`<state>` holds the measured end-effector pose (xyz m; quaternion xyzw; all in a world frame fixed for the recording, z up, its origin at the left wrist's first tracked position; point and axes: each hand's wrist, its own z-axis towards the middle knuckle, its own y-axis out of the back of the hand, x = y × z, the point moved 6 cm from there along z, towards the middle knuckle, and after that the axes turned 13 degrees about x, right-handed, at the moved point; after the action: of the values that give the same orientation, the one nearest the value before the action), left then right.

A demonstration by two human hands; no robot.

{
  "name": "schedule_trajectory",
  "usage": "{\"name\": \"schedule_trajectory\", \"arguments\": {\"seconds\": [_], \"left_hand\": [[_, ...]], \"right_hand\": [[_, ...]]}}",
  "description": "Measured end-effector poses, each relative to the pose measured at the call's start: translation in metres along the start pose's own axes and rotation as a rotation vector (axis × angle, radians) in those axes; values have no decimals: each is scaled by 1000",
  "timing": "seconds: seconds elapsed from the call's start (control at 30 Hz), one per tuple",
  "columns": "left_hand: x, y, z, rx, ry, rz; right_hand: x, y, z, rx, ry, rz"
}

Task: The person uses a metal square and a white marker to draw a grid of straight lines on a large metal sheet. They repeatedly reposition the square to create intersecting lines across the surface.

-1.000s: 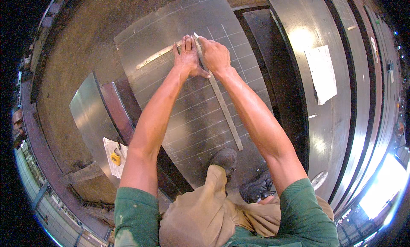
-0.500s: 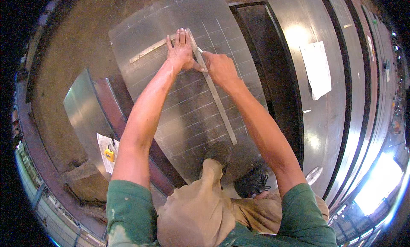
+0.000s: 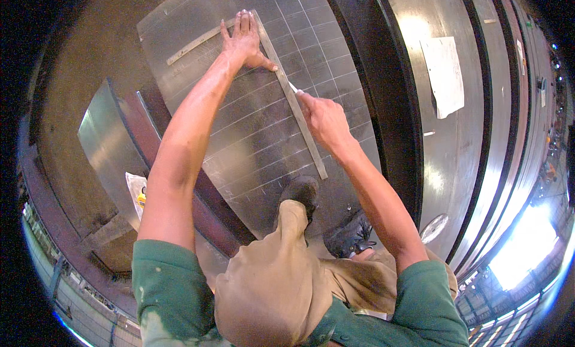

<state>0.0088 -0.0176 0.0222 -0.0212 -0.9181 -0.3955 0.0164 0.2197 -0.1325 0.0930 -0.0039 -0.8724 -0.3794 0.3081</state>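
A metal carpenter's square (image 3: pixel 293 105) lies on a grey metal plate (image 3: pixel 257 161) scribed with a grid of pale lines. My left hand (image 3: pixel 244 49) rests open and flat near the square's corner, its fingers spread over the short leg and its thumb on the long leg. In my right hand (image 3: pixel 325 123) is a white chalk stick (image 3: pixel 292 87), pinched with its tip against the right edge of the long leg. Part of the short leg is hidden beneath my left fingers.
A paper sheet (image 3: pixel 443 77) and a small white stick (image 3: pixel 429 133) lie on a plate to the right. Dark gaps separate the plates there. At left, a yellow tape measure (image 3: pixel 141 198) sits on paper, partly behind my arm. My shoe (image 3: pixel 299 191) stands on the gridded plate.
My right hand has slid nearer to me along the long leg, with the chalk stick in it. My left hand stays on the square. The whole view has shifted slightly.
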Motion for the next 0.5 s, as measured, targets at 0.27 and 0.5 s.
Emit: {"name": "schedule_trajectory", "arguments": {"seconds": [0.27,0.5], "left_hand": [[0,-1,-1,-27,3,19],[1,-2,0,-50,-10,-7]], "right_hand": [[-22,-35,-70,45,-41,-11],[-38,-60,-128,128,-100,10]]}}
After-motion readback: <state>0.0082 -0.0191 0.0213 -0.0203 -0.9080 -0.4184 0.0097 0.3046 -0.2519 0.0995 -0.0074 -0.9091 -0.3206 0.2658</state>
